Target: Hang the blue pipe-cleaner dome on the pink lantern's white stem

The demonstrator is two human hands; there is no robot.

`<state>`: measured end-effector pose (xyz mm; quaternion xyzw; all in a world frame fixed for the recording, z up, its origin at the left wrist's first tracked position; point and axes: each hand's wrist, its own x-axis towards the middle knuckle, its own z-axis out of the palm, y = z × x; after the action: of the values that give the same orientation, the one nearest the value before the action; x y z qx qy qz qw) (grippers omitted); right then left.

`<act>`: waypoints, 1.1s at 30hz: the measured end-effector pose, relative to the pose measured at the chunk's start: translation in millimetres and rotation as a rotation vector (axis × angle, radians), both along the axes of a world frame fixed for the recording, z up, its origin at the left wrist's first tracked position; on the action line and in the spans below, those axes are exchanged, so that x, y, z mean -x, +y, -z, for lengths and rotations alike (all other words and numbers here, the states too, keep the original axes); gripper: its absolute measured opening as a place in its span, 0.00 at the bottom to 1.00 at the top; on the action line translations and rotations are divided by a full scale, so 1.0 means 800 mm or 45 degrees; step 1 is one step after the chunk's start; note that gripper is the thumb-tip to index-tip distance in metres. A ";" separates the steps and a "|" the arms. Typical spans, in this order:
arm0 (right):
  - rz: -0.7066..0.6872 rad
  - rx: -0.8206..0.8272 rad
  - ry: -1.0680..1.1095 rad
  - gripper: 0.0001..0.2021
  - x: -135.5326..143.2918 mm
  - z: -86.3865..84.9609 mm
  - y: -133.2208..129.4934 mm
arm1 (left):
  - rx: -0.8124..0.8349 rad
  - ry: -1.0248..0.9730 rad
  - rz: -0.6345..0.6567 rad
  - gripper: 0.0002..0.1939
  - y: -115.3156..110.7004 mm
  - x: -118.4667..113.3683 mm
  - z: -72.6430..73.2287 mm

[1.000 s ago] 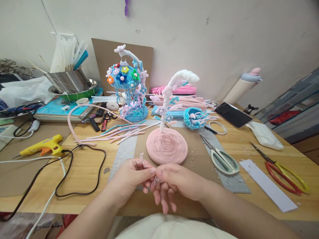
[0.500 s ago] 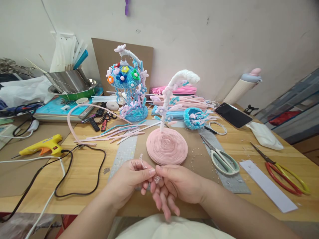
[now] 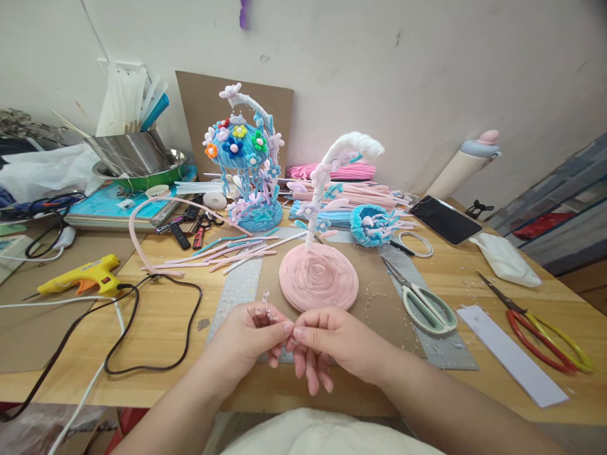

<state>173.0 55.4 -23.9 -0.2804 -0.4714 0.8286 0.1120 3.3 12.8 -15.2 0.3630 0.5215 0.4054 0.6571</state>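
Observation:
A short strand of clear beads (image 3: 267,306) rises from the fingers of my left hand (image 3: 253,335), which is closed on it. My right hand (image 3: 327,341) meets it thumb to thumb, pinching at the strand's lower end; its other fingers hang curled below. Just beyond both hands lies a round pink coiled base (image 3: 318,278). From its back edge stands a white wrapped stem (image 3: 317,189) with lilac and blue flowers, curving right at the top. Behind to the left is a finished blue jellyfish piece (image 3: 239,148) with colourful flowers.
Yellow glue gun (image 3: 83,276) with looping cables at left. Green-handled scissors (image 3: 424,306), a white strip (image 3: 512,354) and red-yellow scissors (image 3: 535,322) lie right. A small blue jellyfish (image 3: 372,225), pipe cleaners (image 3: 351,193) and a phone (image 3: 446,219) are behind.
My right hand's fingers have curled in and its thumb and forefinger have closed together beside my left thumb. The beads between the hands are now mostly covered.

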 end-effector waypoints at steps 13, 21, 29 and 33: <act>-0.051 -0.206 -0.116 0.27 -0.002 -0.001 0.000 | 0.097 -0.190 0.036 0.16 -0.006 0.001 0.002; -0.098 -0.196 -0.074 0.23 -0.004 -0.005 -0.001 | 0.129 -0.260 0.065 0.15 -0.007 0.004 0.004; -0.124 -0.095 -0.059 0.20 -0.001 -0.004 -0.001 | 0.149 -0.277 0.076 0.14 -0.007 0.004 0.005; -0.122 0.012 -0.002 0.19 -0.002 -0.004 0.002 | 0.136 -0.291 0.092 0.13 -0.007 0.006 0.006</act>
<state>174.6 57.1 -20.5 -0.2587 -0.4804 0.8351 0.0705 -1.4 7.1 -20.1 0.2976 0.4507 0.3920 0.7448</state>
